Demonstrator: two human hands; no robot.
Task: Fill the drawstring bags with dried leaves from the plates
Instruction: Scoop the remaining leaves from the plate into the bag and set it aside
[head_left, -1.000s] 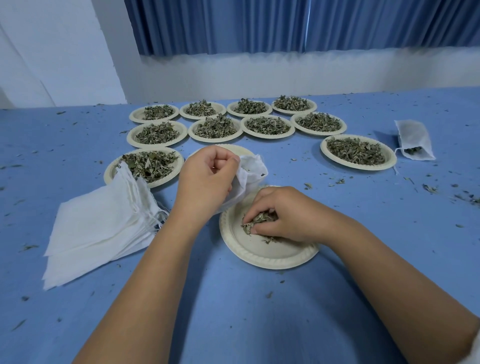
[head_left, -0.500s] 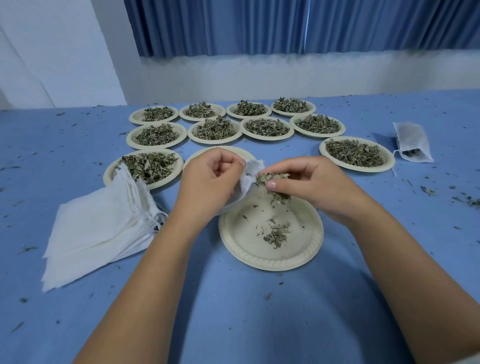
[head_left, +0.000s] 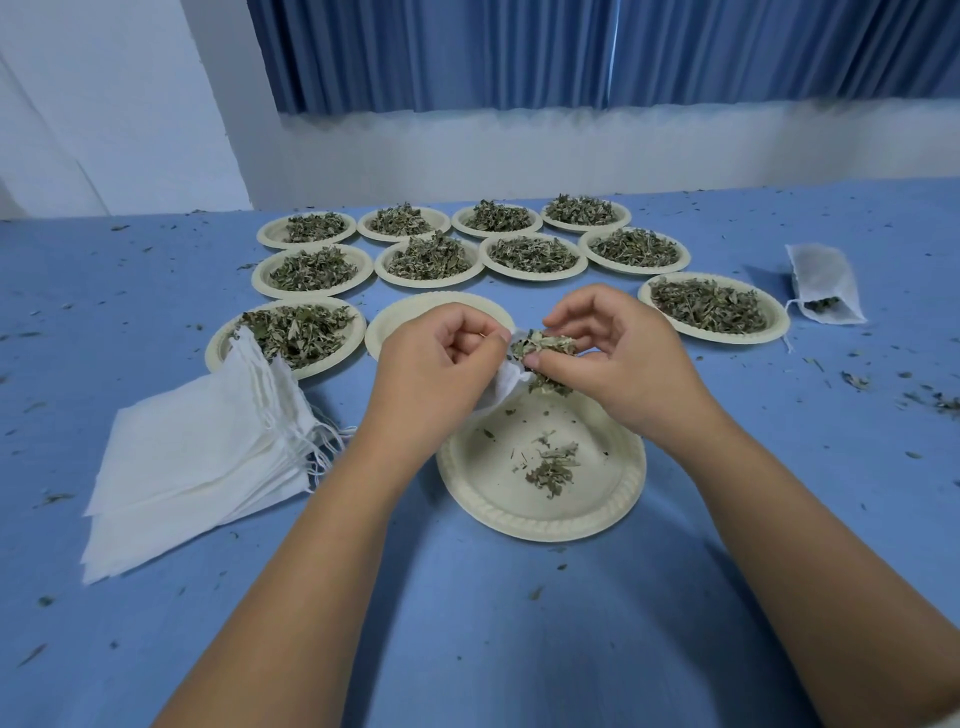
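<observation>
My left hand pinches the mouth of a white drawstring bag above a nearly empty paper plate. Only a small heap of dried leaves lies on that plate. My right hand pinches a clump of dried leaves right at the bag's mouth. Most of the bag is hidden behind my left hand.
Several paper plates heaped with dried leaves stand in rows behind my hands, plus an empty plate. A stack of empty white bags lies at the left. One filled bag lies at the far right. Leaf crumbs litter the blue table.
My right hand lifted a clump of leaves off the near plate and brought it up to the bag's mouth. My left hand kept holding the bag.
</observation>
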